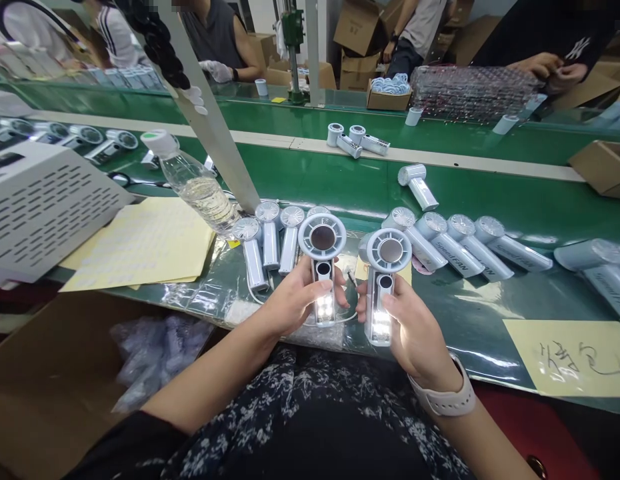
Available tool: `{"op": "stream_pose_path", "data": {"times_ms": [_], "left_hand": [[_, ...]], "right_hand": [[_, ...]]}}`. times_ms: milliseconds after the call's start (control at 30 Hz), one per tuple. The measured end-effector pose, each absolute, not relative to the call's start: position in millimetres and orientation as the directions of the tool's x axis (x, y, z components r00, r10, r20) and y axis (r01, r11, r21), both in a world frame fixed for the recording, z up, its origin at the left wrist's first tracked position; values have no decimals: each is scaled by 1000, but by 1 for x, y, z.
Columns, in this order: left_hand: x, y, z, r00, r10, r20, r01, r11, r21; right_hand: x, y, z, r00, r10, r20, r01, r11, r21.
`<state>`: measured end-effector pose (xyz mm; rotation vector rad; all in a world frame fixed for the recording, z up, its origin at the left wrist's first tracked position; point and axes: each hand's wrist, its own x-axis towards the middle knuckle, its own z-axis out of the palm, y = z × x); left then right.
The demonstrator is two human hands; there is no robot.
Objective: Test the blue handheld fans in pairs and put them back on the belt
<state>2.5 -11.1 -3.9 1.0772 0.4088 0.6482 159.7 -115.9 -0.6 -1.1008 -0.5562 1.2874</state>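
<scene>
My left hand [295,300] is closed round the handle of a pale blue handheld fan [323,250], its thumb on the front below the dark round button. A second handheld fan [389,257] is upright in my right hand [415,327], the fingers wrapped round its handle. Both fans face me, and bright lights glow on their lower handles. Between them a thin cable with a dark plug [351,277] lies near the fingers of my left hand. Several fans [270,230] lie just behind my left hand, and another row of fans [453,243] lies to the right.
A water bottle [195,183] leans by a slanted post [210,113]. Left are yellow sheets [150,240] and a vented grey box [50,207]. A yellow handwritten sheet [570,357] lies right. More fans [357,140] lie on the green belt [300,173]. Co-workers [220,40] work opposite.
</scene>
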Motion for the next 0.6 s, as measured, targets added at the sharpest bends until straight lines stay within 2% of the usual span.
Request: {"op": "stream_pose_path", "data": {"times_ms": [133, 267, 367, 500, 600], "left_hand": [[3, -11, -2, 784, 620, 10, -259, 312, 914], [2, -11, -6, 730, 683, -27, -197, 249, 948], [2, -13, -7, 678, 731, -78, -123, 217, 969], [4, -19, -2, 665, 734, -134, -122, 284, 951], [4, -22, 0, 670, 727, -151, -160, 340, 927]], "right_hand": [[163, -116, -1, 259, 940, -222, -469, -79, -880], [163, -116, -2, 256, 937, -236, -489, -85, -868], [163, -117, -2, 215, 949, -230, -565, -72, -822], [162, -118, -5, 100, 972, -211, -617, -106, -780], [161, -119, -7, 186, 951, -245, -602, -87, -794]]}}
